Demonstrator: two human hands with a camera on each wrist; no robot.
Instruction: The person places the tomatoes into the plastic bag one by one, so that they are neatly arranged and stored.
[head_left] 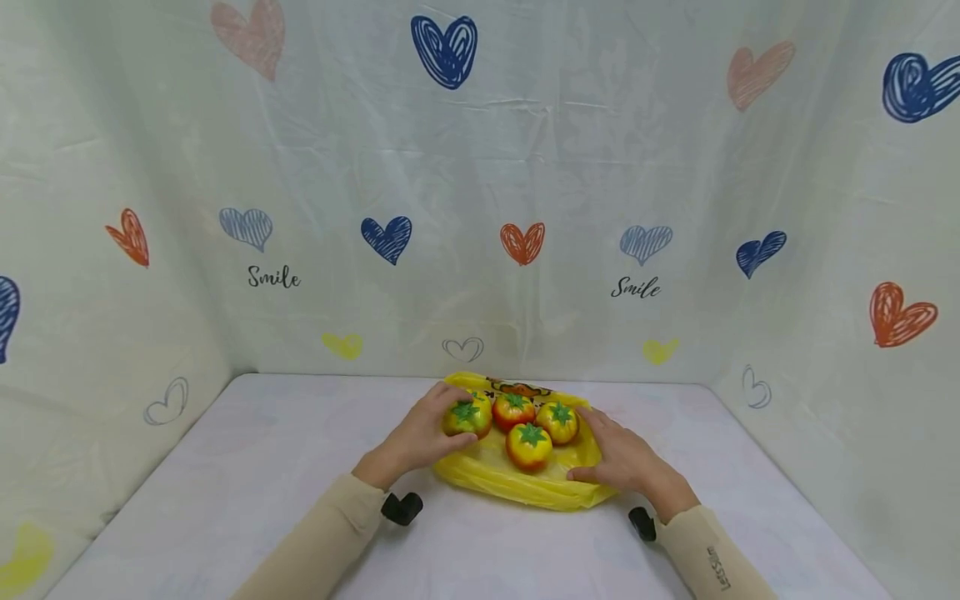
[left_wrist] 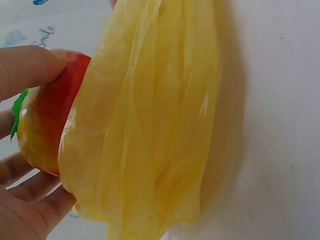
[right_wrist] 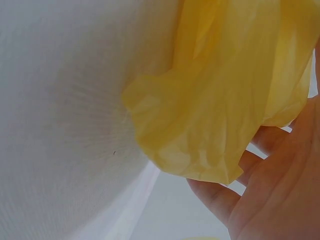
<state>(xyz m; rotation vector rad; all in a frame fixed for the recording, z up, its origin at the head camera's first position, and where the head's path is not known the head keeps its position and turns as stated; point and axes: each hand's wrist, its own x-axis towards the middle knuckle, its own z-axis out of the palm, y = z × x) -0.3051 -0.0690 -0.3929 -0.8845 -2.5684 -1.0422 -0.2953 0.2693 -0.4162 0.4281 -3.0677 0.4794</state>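
Observation:
A yellow plastic bag [head_left: 517,492] lies flattened on the table, with several red-and-yellow tomatoes on it, each with a green star-shaped top. My left hand [head_left: 427,425] grips the leftmost tomato [head_left: 467,417], thumb in front and fingers behind. That tomato [left_wrist: 47,125] shows its red side in the left wrist view, beside the bag's folds. At the bag's right edge is my right hand [head_left: 626,458], fingers spread and thumb over the bag. The nearest tomato to it is the right one [head_left: 558,422]. In the right wrist view the bag [right_wrist: 200,125] hides part of the fingers.
A white table [head_left: 300,467] spreads around the bag. Behind it and at both sides hangs a pale curtain [head_left: 570,167] printed with hearts. Another two tomatoes, one at the back [head_left: 513,412] and one in front [head_left: 529,450], sit between the hands.

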